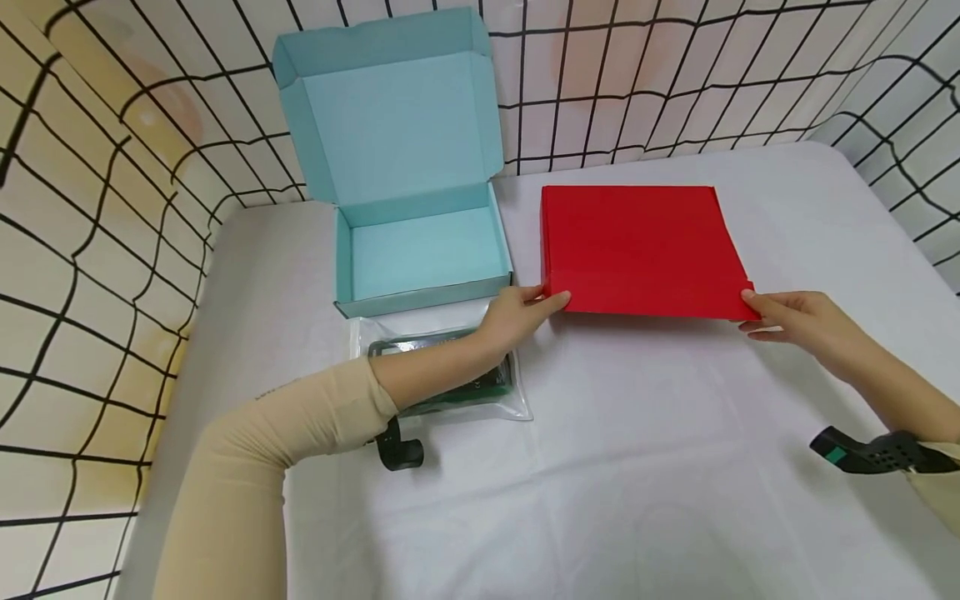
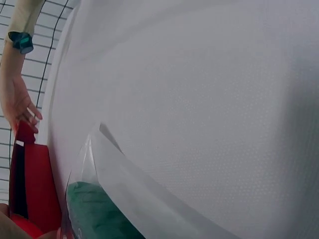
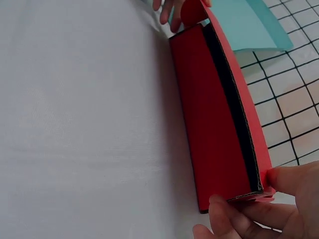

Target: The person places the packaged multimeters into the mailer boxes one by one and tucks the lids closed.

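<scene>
A red cardboard box (image 1: 637, 250) lies at the back right of the table. My left hand (image 1: 513, 321) pinches its front left corner between thumb and fingers, while my right hand (image 1: 806, 325) grips the front right corner. In the right wrist view, the lid (image 3: 237, 84) stands slightly raised above the front wall (image 3: 209, 119), leaving a dark gap. The right thumb is on the lid there, with the other fingers near the lower corner. What the box contains is hidden.
Left of the red box stands an open light-blue box (image 1: 423, 298), its lid (image 1: 397, 125) leaning back near a black wire grid (image 1: 600, 100). Under my left forearm lies a clear plastic bag (image 1: 517, 408) with a dark green item inside, partly covered.
</scene>
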A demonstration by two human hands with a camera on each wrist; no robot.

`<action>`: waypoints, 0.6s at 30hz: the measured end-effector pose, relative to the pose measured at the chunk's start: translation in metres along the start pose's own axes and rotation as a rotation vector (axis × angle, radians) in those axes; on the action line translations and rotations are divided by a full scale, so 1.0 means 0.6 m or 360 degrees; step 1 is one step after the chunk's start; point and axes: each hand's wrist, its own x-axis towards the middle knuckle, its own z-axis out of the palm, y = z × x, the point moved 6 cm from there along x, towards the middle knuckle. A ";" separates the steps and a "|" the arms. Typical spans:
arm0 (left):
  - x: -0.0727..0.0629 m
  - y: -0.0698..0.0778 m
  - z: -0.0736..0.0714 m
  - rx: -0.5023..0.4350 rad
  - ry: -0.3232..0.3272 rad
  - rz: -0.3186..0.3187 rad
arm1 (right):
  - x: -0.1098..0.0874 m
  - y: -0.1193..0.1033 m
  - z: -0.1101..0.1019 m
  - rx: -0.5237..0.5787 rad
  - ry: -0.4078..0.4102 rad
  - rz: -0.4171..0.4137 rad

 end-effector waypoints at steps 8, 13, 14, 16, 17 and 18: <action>-0.002 -0.003 -0.002 -0.0267 -0.0062 -0.0056 | 0.001 -0.002 0.002 -0.0012 -0.0008 -0.0061; -0.003 -0.002 -0.002 -0.0264 -0.0091 -0.0034 | 0.003 -0.003 0.005 0.0002 -0.0020 -0.0093; -0.003 -0.002 -0.002 -0.0258 -0.0094 -0.0031 | 0.003 -0.003 0.005 -0.0001 -0.0019 -0.0090; -0.003 -0.002 -0.002 -0.0253 -0.0098 -0.0028 | 0.002 -0.004 0.005 -0.0005 -0.0015 -0.0091; -0.003 -0.002 -0.001 -0.0246 -0.0100 -0.0028 | 0.002 -0.004 0.005 -0.0010 -0.0017 -0.0089; -0.003 -0.003 -0.001 -0.0242 -0.0100 -0.0031 | 0.002 -0.005 0.006 -0.0012 -0.0017 -0.0089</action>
